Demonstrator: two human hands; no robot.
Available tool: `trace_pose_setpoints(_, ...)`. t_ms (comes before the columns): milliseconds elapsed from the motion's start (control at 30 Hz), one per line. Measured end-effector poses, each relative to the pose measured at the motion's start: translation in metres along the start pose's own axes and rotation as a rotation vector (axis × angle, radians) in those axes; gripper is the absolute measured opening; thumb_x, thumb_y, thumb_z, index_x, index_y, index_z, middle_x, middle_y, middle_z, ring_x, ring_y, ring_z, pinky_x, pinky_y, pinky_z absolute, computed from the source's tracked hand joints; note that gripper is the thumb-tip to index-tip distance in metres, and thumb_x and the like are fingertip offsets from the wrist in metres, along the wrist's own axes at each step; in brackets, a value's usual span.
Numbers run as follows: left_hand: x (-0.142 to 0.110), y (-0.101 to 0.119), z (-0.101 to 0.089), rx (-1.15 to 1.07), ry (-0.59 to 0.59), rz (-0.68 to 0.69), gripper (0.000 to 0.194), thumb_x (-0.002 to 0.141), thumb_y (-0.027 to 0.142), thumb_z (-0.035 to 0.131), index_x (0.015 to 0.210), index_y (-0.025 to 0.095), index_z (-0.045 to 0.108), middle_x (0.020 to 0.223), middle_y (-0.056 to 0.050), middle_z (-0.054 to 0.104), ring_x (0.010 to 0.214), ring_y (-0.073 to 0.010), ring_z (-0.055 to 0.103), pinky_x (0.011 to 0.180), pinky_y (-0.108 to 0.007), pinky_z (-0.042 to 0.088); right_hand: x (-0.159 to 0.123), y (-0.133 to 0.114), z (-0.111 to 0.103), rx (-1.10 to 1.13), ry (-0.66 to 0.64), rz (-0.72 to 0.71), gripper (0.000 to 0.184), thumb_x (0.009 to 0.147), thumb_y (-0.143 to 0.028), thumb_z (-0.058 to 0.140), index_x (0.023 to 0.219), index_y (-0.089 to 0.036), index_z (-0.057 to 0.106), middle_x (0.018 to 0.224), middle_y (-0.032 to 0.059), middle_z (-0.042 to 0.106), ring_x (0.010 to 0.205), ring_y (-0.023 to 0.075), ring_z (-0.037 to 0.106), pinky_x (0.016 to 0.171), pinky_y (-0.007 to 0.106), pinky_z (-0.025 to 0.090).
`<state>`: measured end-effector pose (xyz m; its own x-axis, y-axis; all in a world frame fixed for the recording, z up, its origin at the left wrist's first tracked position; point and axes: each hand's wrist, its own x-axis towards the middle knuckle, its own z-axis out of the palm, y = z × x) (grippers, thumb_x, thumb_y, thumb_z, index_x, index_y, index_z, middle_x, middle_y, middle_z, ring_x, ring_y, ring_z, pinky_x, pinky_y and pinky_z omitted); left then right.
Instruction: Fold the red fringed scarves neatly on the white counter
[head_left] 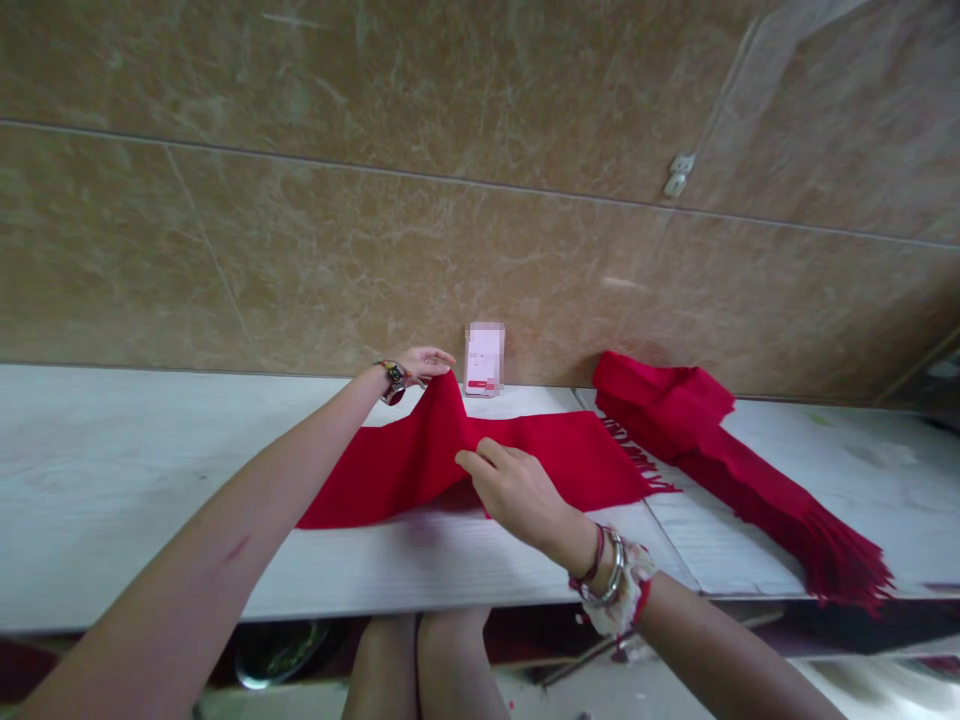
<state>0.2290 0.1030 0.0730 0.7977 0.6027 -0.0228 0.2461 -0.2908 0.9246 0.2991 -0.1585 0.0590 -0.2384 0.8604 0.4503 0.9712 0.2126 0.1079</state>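
A red scarf (568,451) with a fringed right end lies across the white tabletop in front of me. Its middle is lifted into a peak between my hands. At the far edge, my left hand (425,364) pinches the top of that peak, with some fingers stretched out. Nearer to me, my right hand (517,490) is closed, thumb and fingers together on the scarf's near side. The part of the cloth behind my right hand is hidden. A second red scarf (697,420), loosely folded over itself, lies to the right with its fringe towards the table's front edge.
A phone (484,358) with a lit screen leans against the brown marbled wall (315,260) behind the scarf. The white table (112,480) runs along this wall. A wall socket (679,175) sits higher up. Below the front edge, a round bowl-like vessel (259,683) shows beside my legs.
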Motion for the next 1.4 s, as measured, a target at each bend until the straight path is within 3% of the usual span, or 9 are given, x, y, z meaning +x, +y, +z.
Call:
trace_pose_setpoints(133,0.024,0.042,0.042,-0.032,0.008,0.076,0.039,0.053,0.036,0.073,0.087,0.018,0.063,0.071,0.002,0.06,0.065,-0.0104,0.054,0.062,-0.024,0.042,-0.033,0.036,-0.026,0.137,0.091,0.177,0.034,0.082,-0.01,0.033,0.106,-0.019,0.055,0.072,0.0026,0.054,0.055,0.0106,0.047,0.05,0.021,0.036)
trace_pose_setpoints(333,0.074,0.083,0.128,0.092,-0.038,0.109,0.028,0.057,0.027,0.071,0.082,0.016,0.065,0.073,0.0,0.065,0.065,-0.0118,0.056,0.06,-0.022,0.044,-0.09,0.094,-0.033,0.35,0.255,0.44,0.032,0.077,-0.011,0.032,0.088,-0.017,0.062,0.071,0.0031,0.061,0.061,0.0121,0.054,0.058,0.022,0.043)
trace_pose_setpoints(533,0.115,0.074,0.213,0.146,-0.078,0.087,0.013,0.056,0.016,0.069,0.068,0.014,0.066,0.062,0.0,0.064,0.063,-0.0124,0.058,0.059,-0.021,0.046,-0.139,0.128,-0.011,0.386,0.206,0.665,0.028,0.071,-0.013,0.037,0.079,-0.018,0.063,0.072,0.0029,0.065,0.062,0.0137,0.058,0.062,0.024,0.045)
trace_pose_setpoints(667,0.129,0.056,0.247,0.171,-0.093,0.069,0.005,0.06,0.012,0.064,0.066,0.013,0.065,0.06,-0.001,0.064,0.063,-0.0128,0.059,0.059,-0.021,0.046,-0.155,0.134,0.002,0.416,0.146,0.735,0.027,0.07,-0.011,0.038,0.078,-0.018,0.063,0.071,0.0025,0.066,0.059,0.0132,0.058,0.059,0.024,0.045)
trace_pose_setpoints(800,0.136,0.044,0.256,0.189,-0.121,0.075,0.008,0.061,0.014,0.064,0.069,0.014,0.065,0.064,0.0,0.065,0.068,-0.0138,0.059,0.062,-0.022,0.047,-0.162,0.135,0.012,0.452,0.134,0.723,0.028,0.072,-0.01,0.037,0.082,-0.018,0.062,0.071,0.0023,0.066,0.061,0.013,0.058,0.058,0.023,0.045)
trace_pose_setpoints(933,0.136,0.045,0.249,0.187,-0.183,0.088,0.016,0.06,0.017,0.067,0.075,0.015,0.066,0.07,0.0,0.067,0.073,-0.014,0.06,0.067,-0.022,0.047,-0.162,0.136,0.011,0.452,0.157,0.726,0.026,0.071,-0.009,0.04,0.08,-0.018,0.062,0.073,0.0028,0.066,0.061,0.0128,0.058,0.057,0.023,0.045)
trace_pose_setpoints(1233,0.121,0.079,0.185,0.081,-0.25,0.102,0.037,0.06,0.026,0.069,0.096,0.017,0.063,0.085,-0.003,0.066,0.075,-0.015,0.06,0.069,-0.025,0.046,-0.131,0.125,-0.046,0.53,0.213,0.655,0.024,0.077,-0.027,0.047,0.088,-0.017,0.066,0.082,0.0053,0.068,0.068,0.0144,0.059,0.061,0.025,0.046)
trace_pose_setpoints(1300,0.121,0.087,0.185,0.103,-0.235,0.123,0.038,0.061,0.027,0.068,0.097,0.017,0.062,0.084,-0.003,0.066,0.073,-0.0144,0.06,0.066,-0.025,0.046,-0.129,0.127,-0.051,0.578,0.234,0.702,0.026,0.077,-0.029,0.046,0.089,-0.017,0.066,0.084,0.0055,0.068,0.068,0.0148,0.06,0.059,0.025,0.046)
trace_pose_setpoints(1400,0.123,0.087,0.207,0.252,-0.201,0.135,0.032,0.063,0.025,0.066,0.094,0.017,0.064,0.084,-0.003,0.067,0.073,-0.0144,0.059,0.064,-0.023,0.046,-0.136,0.138,-0.039,0.626,0.248,0.806,0.029,0.077,-0.031,0.045,0.088,-0.016,0.067,0.085,0.0066,0.069,0.071,0.0167,0.061,0.061,0.027,0.047)
